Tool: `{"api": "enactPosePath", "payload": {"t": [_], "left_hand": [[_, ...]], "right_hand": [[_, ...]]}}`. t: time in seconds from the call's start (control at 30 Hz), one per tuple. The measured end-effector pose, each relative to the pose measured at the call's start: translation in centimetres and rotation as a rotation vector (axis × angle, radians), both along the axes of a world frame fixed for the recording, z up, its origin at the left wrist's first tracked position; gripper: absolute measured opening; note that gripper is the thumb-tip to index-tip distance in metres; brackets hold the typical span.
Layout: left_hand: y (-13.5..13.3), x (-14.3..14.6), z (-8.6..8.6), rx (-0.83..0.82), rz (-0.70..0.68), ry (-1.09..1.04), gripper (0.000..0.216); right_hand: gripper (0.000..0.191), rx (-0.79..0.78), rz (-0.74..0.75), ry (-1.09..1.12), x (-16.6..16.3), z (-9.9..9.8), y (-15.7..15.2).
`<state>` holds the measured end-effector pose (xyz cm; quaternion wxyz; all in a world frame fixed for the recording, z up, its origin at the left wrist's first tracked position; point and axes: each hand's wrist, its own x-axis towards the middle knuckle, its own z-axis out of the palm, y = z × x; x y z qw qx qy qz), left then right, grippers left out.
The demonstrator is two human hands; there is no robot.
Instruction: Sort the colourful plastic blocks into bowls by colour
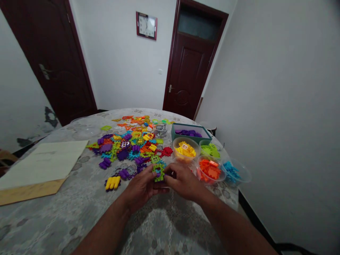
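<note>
Between my hands is a green square building piece [159, 179] with a notched rim and an opening in its middle. Something purple shows through that opening. My left hand [140, 186] grips the piece at its left edge, thumb on the front. At the right edge, the bent fingers of my right hand [183, 179] pinch it. A heap of mixed colored toy pieces [122, 154] lies just beyond my hands. Left of my left hand, a yellow ridged piece [113, 183] rests on a dark purple one.
On the right stand clear bowls of yellow pieces [185, 150], green pieces [210, 151], orange pieces [209, 169] and blue pieces [231, 171]. Behind them is a teal box [177, 126] with purple pieces. Paper sheets [45, 159] lie at left on the patterned tablecloth [87, 209].
</note>
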<state>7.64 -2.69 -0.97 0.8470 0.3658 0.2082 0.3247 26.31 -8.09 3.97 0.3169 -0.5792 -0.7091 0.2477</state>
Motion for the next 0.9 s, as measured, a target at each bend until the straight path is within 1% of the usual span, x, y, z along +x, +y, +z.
{"api": "enactPosePath", "payload": {"t": [0.1,0.2,0.27,0.33,0.4,0.47,0.53,0.6,0.7,0.73,0.8,0.83,0.9], "left_hand": [[0.0,-0.2,0.4,0.011,0.014,0.033,0.034],[0.1,-0.3,0.5,0.026,0.055,0.090,0.036],[0.2,-0.2,0.5,0.029,0.082,0.134,0.036],[0.3,0.0,0.2,0.026,0.109,0.168,0.038],[0.3,0.2,-0.1,0.013,0.159,0.198,0.046],[0.4,0.4,-0.4,-0.004,0.215,0.229,0.056],[0.4,0.4,-0.6,-0.015,0.254,0.255,0.060],[0.5,0.4,-0.6,-0.020,0.273,0.270,0.060],[0.6,0.3,-0.3,0.005,0.278,0.286,0.052],[0.7,0.3,-0.2,0.026,0.266,0.291,0.047],[0.6,0.3,0.0,0.073,0.229,0.307,0.038],[0.5,0.3,0.1,0.097,0.202,0.319,0.037],[0.4,0.4,0.1,0.140,0.148,0.349,0.039]], "right_hand": [[0.013,-0.020,0.012,0.027,1.3,1.2,0.3],[0.012,0.016,-0.016,-0.011,4.0,2.4,2.4],[0.011,0.054,-0.132,-0.028,6.4,3.2,4.9],[0.015,0.108,-0.324,-0.008,8.9,3.9,7.9],[0.022,0.155,-0.492,0.026,11.1,4.4,10.7],[0.031,0.185,-0.582,0.049,12.6,4.7,12.6],[0.036,0.197,-0.619,0.071,13.4,4.8,13.4],[0.036,0.200,-0.611,0.085,13.1,4.5,12.9],[0.031,0.176,-0.521,0.096,11.0,3.5,10.2],[0.028,0.158,-0.462,0.096,9.9,3.0,8.9],[0.023,0.118,-0.296,0.098,7.4,1.8,5.9],[0.023,0.105,-0.191,0.100,6.0,1.2,4.4],[0.021,0.092,-0.071,0.126,3.6,-0.1,1.8]]}}
